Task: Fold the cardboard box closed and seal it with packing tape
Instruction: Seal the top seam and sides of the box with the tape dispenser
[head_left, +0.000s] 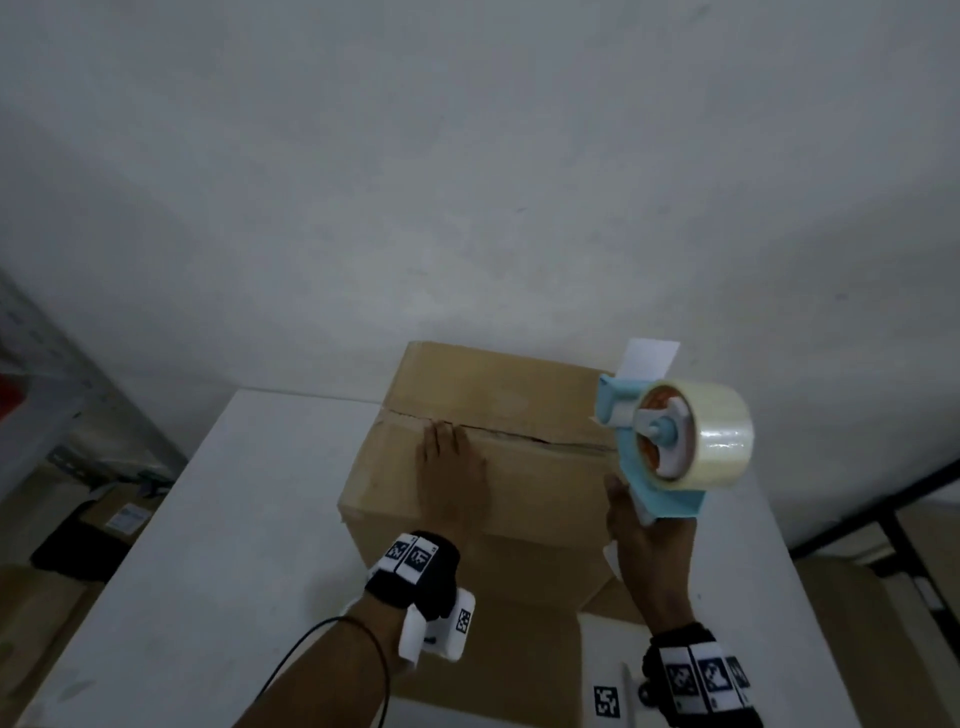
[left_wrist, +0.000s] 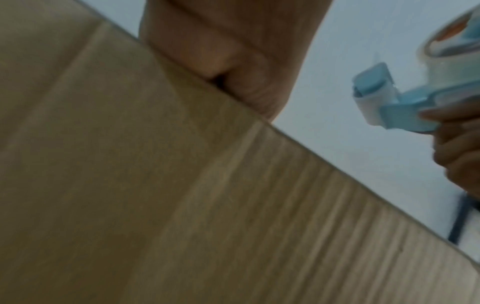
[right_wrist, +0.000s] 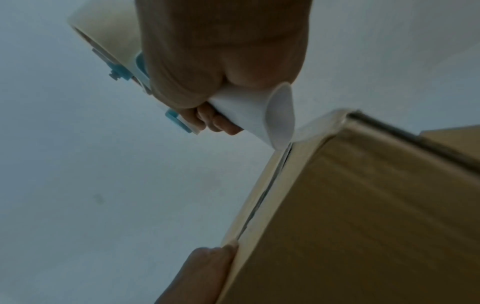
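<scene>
A brown cardboard box (head_left: 519, 400) stands on the white table (head_left: 218, 519) with its top flaps folded down, a dark seam running across the top. My left hand (head_left: 452, 467) lies flat on the near flap, fingertips at the seam; its palm (left_wrist: 233, 51) presses the cardboard (left_wrist: 130, 185). My right hand (head_left: 644, 540) grips the white handle (right_wrist: 249, 111) of a blue tape dispenser (head_left: 670, 441) holding a clear tape roll (head_left: 722, 431). The dispenser hovers at the box's right edge, beside the seam's end. The box corner (right_wrist: 337, 185) and left fingers (right_wrist: 207, 263) show in the right wrist view.
A white wall (head_left: 467, 182) rises right behind the box. A flattened piece of cardboard (head_left: 498, 675) lies on the table at the near edge. A metal shelf (head_left: 47, 395) and boxes on the floor (head_left: 119, 514) are at left; a dark frame (head_left: 893, 525) at right.
</scene>
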